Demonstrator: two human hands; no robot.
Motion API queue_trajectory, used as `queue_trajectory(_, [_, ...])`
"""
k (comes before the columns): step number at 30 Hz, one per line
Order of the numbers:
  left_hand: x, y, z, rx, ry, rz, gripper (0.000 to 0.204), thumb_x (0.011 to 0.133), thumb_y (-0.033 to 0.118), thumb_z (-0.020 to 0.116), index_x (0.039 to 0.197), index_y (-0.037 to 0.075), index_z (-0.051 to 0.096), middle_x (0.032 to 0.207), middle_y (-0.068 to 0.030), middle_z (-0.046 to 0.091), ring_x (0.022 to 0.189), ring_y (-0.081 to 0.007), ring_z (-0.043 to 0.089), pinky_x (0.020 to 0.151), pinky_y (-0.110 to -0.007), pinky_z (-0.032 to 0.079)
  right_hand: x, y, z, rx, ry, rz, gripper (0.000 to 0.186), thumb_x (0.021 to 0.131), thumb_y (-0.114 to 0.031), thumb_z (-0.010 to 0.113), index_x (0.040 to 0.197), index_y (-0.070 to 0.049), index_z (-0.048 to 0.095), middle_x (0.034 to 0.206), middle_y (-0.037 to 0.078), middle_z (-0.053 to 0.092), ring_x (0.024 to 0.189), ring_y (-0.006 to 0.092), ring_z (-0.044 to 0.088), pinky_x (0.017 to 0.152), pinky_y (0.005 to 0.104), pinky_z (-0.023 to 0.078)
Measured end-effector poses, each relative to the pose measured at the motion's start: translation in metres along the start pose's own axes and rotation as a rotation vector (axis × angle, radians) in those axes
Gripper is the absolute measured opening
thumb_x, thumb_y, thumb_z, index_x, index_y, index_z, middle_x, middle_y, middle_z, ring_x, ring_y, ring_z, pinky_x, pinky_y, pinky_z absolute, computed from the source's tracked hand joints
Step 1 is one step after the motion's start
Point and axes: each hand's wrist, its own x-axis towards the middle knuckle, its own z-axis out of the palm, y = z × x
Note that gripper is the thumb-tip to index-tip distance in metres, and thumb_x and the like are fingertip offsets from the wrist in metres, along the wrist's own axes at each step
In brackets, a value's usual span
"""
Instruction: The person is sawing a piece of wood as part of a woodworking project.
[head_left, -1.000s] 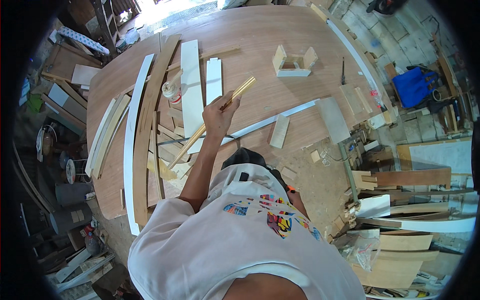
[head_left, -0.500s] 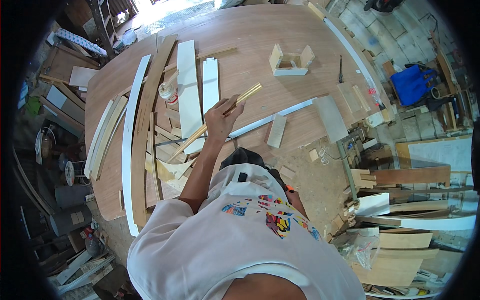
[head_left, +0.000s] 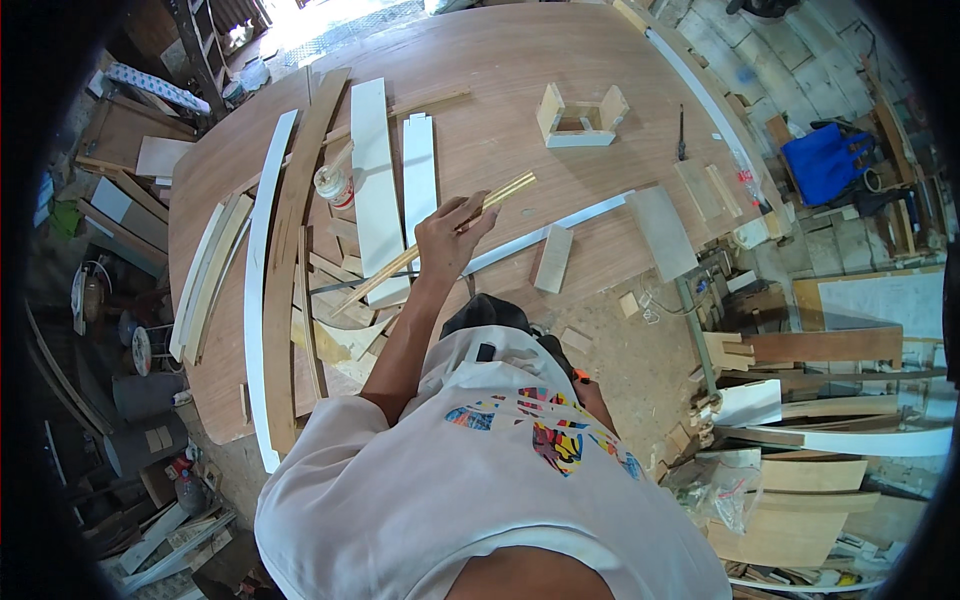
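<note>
Over the middle of the table, my left hand [head_left: 448,240] is closed around thin wooden strips [head_left: 515,188], whose long ends slant down to the left. Below them lie a wide white board [head_left: 370,180] and a short white board with a notched end [head_left: 419,165]. My right hand [head_left: 590,391] is low beside my shirt, next to a black and orange object [head_left: 580,376]; its fingers are hidden. A small open wooden frame [head_left: 582,125] rests farther back. Nearer to me are a small wood block [head_left: 552,259] and a long white strip [head_left: 560,230].
A glue jar [head_left: 334,186] stands left of the white boards. Long planks [head_left: 300,250] run along the table's left side. A screwdriver-like tool [head_left: 681,133] and a flat board [head_left: 660,232] lie at right. Stacked wood pieces [head_left: 800,480] fill the floor at lower right.
My left hand has shifted slightly right, carrying the wooden strips with it. My right hand and the things on the table stay nearly the same.
</note>
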Motion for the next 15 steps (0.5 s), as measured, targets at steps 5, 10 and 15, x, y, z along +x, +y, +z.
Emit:
queue_trajectory(5, [0.004,-0.013,0.001,-0.049,-0.008,-0.038,0.029,0.085,0.018,0.073,0.108,0.0,0.071,0.077,-0.0066,0.067,0.057,-0.0058,0.052,0.051,-0.02,0.043,-0.003,-0.009,0.0,-0.068,-0.017,-0.022,0.031,0.082,-0.028,0.064,0.074,0.001,0.065,0.063,0.01,0.062,0.05,0.0194,0.057,0.047,0.0337,0.043])
queue_trajectory(10, [0.007,-0.012,0.002,-0.342,0.024,-0.255,0.027,0.091,0.015,0.066,0.113,-0.001,0.068,0.074,-0.004,0.066,0.054,-0.0035,0.046,0.048,-0.019,0.038,-0.001,-0.011,0.001,-0.136,0.011,0.022,0.033,0.083,-0.03,0.064,0.079,0.003,0.066,0.066,0.012,0.065,0.053,0.0202,0.061,0.05,0.0348,0.046])
queue_trajectory(15, [0.01,-0.01,0.001,-0.453,0.027,-0.305,0.028,0.095,0.016,0.062,0.115,-0.002,0.066,0.074,-0.0046,0.067,0.052,-0.004,0.047,0.046,-0.019,0.038,0.032,0.021,0.009,-0.158,0.02,0.049,0.033,0.082,-0.03,0.065,0.082,0.003,0.067,0.067,0.012,0.065,0.054,0.0207,0.061,0.051,0.0351,0.046])
